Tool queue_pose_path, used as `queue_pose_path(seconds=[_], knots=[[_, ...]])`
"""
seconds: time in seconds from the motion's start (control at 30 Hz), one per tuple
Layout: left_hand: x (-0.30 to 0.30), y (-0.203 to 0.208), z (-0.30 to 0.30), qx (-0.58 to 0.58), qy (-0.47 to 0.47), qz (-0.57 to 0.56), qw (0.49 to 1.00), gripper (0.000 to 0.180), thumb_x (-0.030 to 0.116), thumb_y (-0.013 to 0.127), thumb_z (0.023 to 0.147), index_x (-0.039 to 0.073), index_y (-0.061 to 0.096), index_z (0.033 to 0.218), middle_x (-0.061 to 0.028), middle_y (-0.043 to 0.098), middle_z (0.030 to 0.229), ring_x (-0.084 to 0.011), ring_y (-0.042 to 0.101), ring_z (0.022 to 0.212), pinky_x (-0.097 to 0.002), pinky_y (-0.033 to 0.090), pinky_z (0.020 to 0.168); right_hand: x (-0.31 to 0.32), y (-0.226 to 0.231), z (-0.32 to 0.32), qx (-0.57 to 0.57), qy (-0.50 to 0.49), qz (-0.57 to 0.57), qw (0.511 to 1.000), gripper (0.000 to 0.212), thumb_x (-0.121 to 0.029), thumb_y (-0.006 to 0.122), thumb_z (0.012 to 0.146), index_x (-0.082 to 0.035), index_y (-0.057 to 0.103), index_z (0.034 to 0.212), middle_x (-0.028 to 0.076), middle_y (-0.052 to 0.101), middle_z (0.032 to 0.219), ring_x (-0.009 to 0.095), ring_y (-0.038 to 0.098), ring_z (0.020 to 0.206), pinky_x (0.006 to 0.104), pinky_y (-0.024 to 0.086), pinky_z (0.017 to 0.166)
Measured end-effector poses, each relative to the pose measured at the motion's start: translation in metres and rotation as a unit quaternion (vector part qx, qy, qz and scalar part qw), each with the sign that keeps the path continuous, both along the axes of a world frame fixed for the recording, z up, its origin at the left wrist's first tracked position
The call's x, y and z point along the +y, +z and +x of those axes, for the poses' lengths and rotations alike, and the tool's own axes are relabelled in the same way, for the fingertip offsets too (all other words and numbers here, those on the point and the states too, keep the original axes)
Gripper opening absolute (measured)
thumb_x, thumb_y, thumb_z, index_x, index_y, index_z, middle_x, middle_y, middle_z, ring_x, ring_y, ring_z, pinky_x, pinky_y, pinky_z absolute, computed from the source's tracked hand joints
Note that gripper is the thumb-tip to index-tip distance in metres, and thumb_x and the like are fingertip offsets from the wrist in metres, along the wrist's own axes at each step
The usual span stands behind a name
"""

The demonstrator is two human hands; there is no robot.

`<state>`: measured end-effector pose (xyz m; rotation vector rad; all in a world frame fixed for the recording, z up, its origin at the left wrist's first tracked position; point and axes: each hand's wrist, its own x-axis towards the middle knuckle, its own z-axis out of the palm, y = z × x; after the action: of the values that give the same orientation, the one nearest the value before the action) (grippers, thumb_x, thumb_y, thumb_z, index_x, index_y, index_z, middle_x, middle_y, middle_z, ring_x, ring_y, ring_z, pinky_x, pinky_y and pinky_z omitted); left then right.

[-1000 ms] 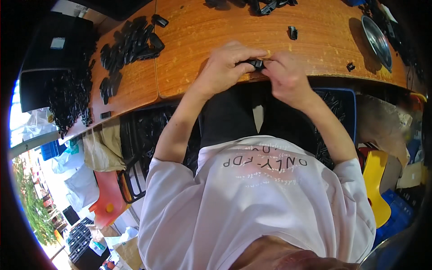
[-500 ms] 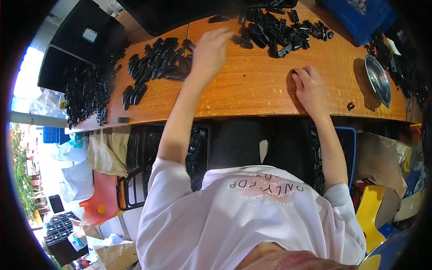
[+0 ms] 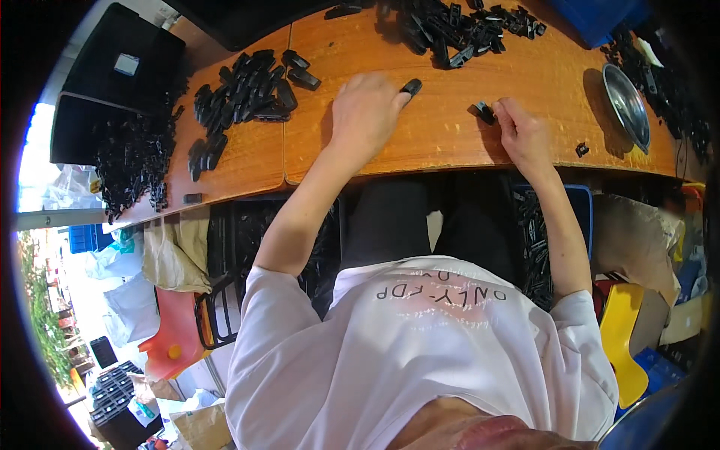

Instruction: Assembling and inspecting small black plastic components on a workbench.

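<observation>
My left hand [image 3: 365, 111] is over the middle of the wooden table [image 3: 442, 142], closed on a smooth, oblong black plastic piece [image 3: 411, 87] that juts out past the thumb. To its right, near the front edge, my right hand [image 3: 525, 136] pinches a small black plastic part [image 3: 481, 113] with a light glint on it. The two pieces are apart. Left of my left hand lies a pile of similar oblong black pieces [image 3: 244, 94]. Beyond my hands sits a heap of angular black parts [image 3: 450, 34].
A metal bowl [image 3: 627, 109] stands at the right, with a tiny black part [image 3: 582, 150] near it. Small black parts [image 3: 135, 161] spill from a black box [image 3: 120, 52] at the left. A blue bin [image 3: 596, 19] is at the far right.
My left hand has come from beside the oblong pile toward me and to the right, and a black piece now shows in it. In my right hand a small part has come into sight.
</observation>
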<state>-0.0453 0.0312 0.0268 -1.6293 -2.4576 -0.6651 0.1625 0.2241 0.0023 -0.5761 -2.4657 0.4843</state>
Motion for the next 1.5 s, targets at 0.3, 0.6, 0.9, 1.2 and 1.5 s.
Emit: queue_pose_path(seconds=[0.3,0.6,0.9,1.2,1.5], knots=[[-0.008,-0.001,-0.011,-0.066,-0.195,0.161,0.965,0.026,0.006,0.067,0.087,0.007,0.073,0.113,-0.0101,0.070,0.117,-0.0306,0.062,0.112,-0.0400,0.049,0.094,-0.017,0.008,-0.005,0.057,0.067,0.093,0.992,0.017,-0.016,0.073,0.089,-0.005,0.069,0.100,0.013,0.065,0.086,0.034,0.066,0.074,0.0388,0.051,0.063],[-0.007,-0.015,0.007,-0.222,-0.196,0.116,0.948,0.033,0.004,0.072,0.081,0.008,0.072,0.114,-0.0106,0.071,0.102,-0.0303,0.062,0.099,-0.0389,0.050,0.089,-0.056,0.011,-0.016,0.050,0.159,-0.026,0.986,0.011,-0.010,0.073,0.087,-0.004,0.069,0.095,0.014,0.063,0.088,0.035,0.064,0.074,0.0424,0.051,0.064],[-0.005,-0.014,0.003,-0.290,-0.165,0.108,0.937,0.034,0.003,0.073,0.081,0.008,0.074,0.115,-0.0104,0.072,0.101,-0.0258,0.066,0.093,-0.0349,0.052,0.083,-0.046,0.014,-0.019,0.027,0.186,-0.005,0.982,0.010,-0.009,0.073,0.084,-0.003,0.067,0.090,0.014,0.061,0.082,0.036,0.063,0.076,0.0434,0.051,0.065],[-0.019,-0.007,-0.031,-0.133,-0.155,0.096,0.974,0.030,0.009,0.070,0.084,0.007,0.071,0.114,-0.0124,0.071,0.105,-0.0317,0.063,0.105,-0.0394,0.047,0.095,-0.014,0.005,-0.063,0.048,0.205,0.076,0.975,0.018,-0.009,0.066,0.084,-0.013,0.070,0.100,0.007,0.067,0.103,0.031,0.065,0.095,0.0420,0.055,0.076],[-0.077,-0.007,-0.150,0.189,0.127,0.043,0.973,0.035,0.012,0.070,0.084,0.009,0.066,0.119,-0.0130,0.067,0.120,-0.0324,0.057,0.120,-0.0465,0.039,0.107,0.097,-0.003,-0.078,-0.027,-0.042,0.216,0.975,0.049,-0.006,0.062,0.089,-0.011,0.057,0.137,0.020,0.055,0.136,0.039,0.053,0.117,0.0461,0.046,0.100]])
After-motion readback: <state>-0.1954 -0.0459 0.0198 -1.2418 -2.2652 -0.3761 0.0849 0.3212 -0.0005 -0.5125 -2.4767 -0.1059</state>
